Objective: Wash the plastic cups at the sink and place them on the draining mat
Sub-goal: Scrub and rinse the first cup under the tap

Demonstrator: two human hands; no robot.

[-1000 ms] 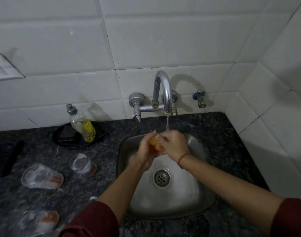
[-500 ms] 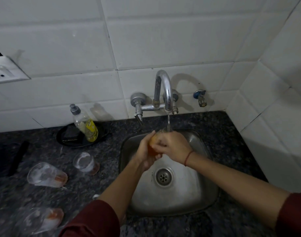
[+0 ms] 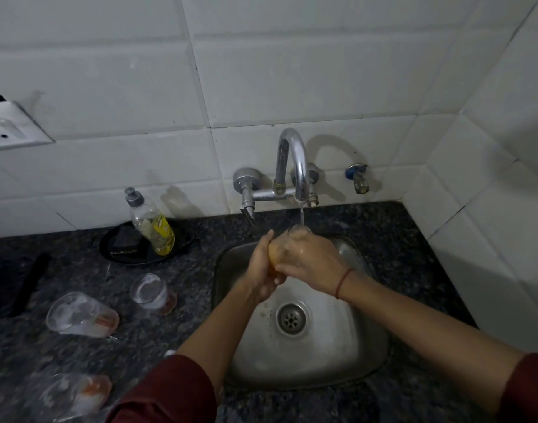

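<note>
Both hands hold one clear plastic cup with an orange base (image 3: 274, 255) under the running tap (image 3: 295, 166), over the steel sink (image 3: 362, 349). My left hand (image 3: 260, 270) grips the cup's orange end from the left. My right hand (image 3: 310, 259) wraps over it from the right, hiding most of the cup. Water falls onto its rim. Three more clear cups with orange bases lie on the dark counter to the left: one (image 3: 153, 293) nearest the sink, one (image 3: 80, 314) on its side, one (image 3: 75, 395) at the lower left.
A dish soap bottle (image 3: 151, 224) stands on a black tray (image 3: 118, 250) behind the cups. A dark object (image 3: 29, 282) lies at the far left. A wall socket (image 3: 8, 126) is at upper left. White tiled walls close in behind and on the right.
Both hands stay on the cup under the water with only a slight shift of the fingers. The view has drifted a little; nothing on the counter moved.
</note>
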